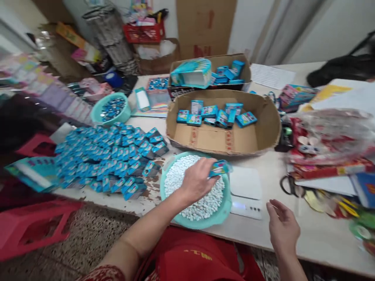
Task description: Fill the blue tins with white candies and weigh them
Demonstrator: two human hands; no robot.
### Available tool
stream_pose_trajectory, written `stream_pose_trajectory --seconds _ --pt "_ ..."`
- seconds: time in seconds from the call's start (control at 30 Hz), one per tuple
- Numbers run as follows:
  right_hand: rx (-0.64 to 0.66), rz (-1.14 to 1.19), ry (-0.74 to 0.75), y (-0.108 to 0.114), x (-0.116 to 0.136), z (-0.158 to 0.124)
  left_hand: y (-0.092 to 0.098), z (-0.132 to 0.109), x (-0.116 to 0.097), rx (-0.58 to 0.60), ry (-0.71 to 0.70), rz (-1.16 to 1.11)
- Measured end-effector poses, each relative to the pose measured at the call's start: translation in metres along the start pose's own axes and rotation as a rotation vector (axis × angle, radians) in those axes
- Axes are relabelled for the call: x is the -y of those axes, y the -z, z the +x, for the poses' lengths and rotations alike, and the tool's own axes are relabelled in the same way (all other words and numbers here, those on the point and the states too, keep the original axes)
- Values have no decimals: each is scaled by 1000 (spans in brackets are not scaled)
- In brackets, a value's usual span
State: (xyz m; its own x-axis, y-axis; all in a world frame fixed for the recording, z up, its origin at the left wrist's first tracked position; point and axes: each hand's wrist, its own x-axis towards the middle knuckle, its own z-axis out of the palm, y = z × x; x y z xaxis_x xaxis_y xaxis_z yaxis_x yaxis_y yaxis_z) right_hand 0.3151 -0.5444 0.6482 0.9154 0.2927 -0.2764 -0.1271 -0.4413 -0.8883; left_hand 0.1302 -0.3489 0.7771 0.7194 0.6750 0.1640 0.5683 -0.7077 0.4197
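My left hand [197, 180] is closed on a small blue box [219, 168], held over a teal bowl [224, 212] full of small white pellets [202, 203]. My right hand [283, 226] hovers above the table's near edge, empty, fingers loosely apart, beside a white digital scale [246, 187]. A big heap of the same small blue boxes [108, 158] lies on the table to the left of the bowl. Behind the bowl stands an open cardboard box [263, 132] with several blue boxes in it.
A second cardboard box [245, 70] with blue boxes stands further back. A teal bowl [96, 115] of small dark items sits at the back left. Bags, scissors [288, 185] and packets clutter the right. Red plastic stools [35, 226] stand on the floor at left.
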Motion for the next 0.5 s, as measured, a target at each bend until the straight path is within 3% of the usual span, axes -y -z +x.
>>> stream_pose_trajectory --seconds 0.1,0.2,0.27,0.33,0.4,0.5 --pt "153 62 210 -45 49 -29 55 -70 56 -237 283 82" --pt "463 111 401 -108 93 -71 69 -136 102 -207 604 269" --pt "736 178 408 -158 115 -105 57 -164 124 -88 698 374" --pt "992 230 277 -209 128 -139 36 -175 140 15 694 435" --pt "1093 184 181 -257 132 -168 13 -174 155 30 657 479" --pt "1187 19 181 -315 127 -195 -15 -163 177 -97 643 529"
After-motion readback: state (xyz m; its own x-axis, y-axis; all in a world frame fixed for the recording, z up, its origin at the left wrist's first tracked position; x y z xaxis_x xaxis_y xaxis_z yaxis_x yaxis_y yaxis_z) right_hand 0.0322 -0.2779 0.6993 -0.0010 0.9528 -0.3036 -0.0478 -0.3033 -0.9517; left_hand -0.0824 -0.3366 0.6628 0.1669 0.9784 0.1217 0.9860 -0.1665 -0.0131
